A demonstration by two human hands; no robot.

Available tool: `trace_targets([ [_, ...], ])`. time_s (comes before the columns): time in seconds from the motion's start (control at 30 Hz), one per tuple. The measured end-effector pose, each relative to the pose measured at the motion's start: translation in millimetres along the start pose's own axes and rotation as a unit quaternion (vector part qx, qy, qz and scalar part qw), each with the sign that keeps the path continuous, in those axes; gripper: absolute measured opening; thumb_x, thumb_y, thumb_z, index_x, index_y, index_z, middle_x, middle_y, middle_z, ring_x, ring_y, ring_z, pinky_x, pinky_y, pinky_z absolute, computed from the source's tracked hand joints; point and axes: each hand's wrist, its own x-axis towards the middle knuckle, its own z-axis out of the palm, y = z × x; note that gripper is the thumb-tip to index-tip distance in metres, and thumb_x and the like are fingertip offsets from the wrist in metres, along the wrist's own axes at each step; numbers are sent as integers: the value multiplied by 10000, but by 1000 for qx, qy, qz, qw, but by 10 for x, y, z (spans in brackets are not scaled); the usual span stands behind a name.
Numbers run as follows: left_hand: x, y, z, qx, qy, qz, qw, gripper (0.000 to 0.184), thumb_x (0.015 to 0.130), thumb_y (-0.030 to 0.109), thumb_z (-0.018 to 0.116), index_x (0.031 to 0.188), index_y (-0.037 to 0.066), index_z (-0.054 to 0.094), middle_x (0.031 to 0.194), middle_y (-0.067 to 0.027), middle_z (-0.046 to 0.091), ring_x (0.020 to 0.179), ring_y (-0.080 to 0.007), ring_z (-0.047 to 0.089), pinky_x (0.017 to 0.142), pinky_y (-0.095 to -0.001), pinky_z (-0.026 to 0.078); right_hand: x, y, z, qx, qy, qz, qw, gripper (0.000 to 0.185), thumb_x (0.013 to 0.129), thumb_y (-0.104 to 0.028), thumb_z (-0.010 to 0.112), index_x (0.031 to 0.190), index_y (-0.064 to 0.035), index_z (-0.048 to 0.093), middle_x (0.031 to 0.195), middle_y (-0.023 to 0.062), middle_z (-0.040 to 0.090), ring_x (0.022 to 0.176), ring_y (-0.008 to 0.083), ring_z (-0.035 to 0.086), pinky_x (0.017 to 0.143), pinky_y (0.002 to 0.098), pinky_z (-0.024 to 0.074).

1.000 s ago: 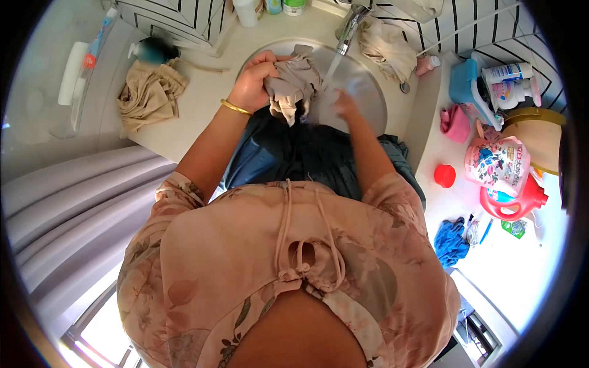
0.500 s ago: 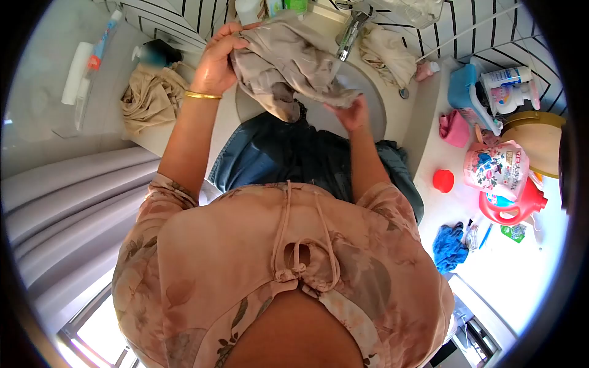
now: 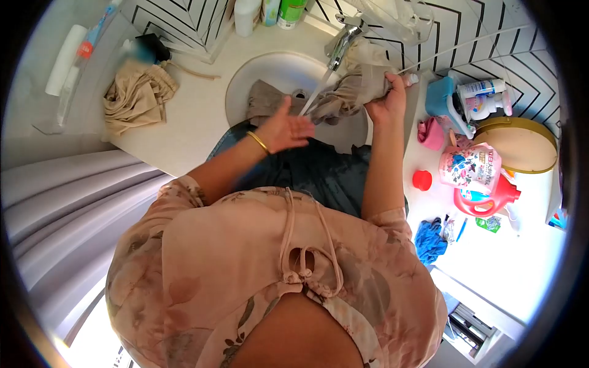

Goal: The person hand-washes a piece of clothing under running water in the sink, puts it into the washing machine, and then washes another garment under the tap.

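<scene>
In the head view a wet greyish-beige garment (image 3: 346, 98) lies in the round white basin (image 3: 235, 83), stretching up to the right rim. Water runs onto it from the chrome tap (image 3: 343, 44). My right hand (image 3: 389, 103) grips the garment's right end, fingers closed around the cloth. My left hand (image 3: 287, 130), with a gold bangle at the wrist, is over the basin's front edge, fingers stretched out and holding nothing. It is near the falling water. Beneath it a dark blue-green garment (image 3: 300, 172) hangs over the front of the basin.
A crumpled beige garment (image 3: 138, 98) sits on the counter at left. Bottles (image 3: 291, 13) stand behind the basin. To the right are a blue basket (image 3: 443, 101), a pink-and-white pouch (image 3: 469, 165), a red jug (image 3: 491, 199), a red cap (image 3: 422, 180) and a blue cloth (image 3: 431, 240).
The greyish-beige garment has been lowered from above the basin into it. My left hand has let go and come down to the right; my right hand has moved up and right with the cloth.
</scene>
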Motion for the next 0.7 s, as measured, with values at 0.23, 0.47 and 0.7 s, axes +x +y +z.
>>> trace_targets([
  [0.23,442,-295,454,-169,-248,12,954,1216,526,866,340,1356,0,141,1403,-150,197,1295,-258,197,1044,-457,130,-698,-257,520,32,-135,-39,990,385,798,-188,556,1123,-5,463,1144,133,515,1080,288,473,968,454,323],
  [0.47,662,374,326,-322,-218,204,898,801,776,648,379,1277,24,341,1298,-167,373,1219,-316,321,1031,-481,194,-243,121,-323,-9,56,47,997,421,822,-249,512,1176,-32,441,1180,117,488,1120,279,435,991,445,296],
  [0.7,710,504,-62,-315,-58,215,923,368,837,244,503,1119,11,461,1133,-151,517,1076,-317,474,953,-465,344,281,1288,-905,76,26,293,953,429,828,-334,483,1169,-75,450,1199,113,453,1110,303,417,919,521,319],
])
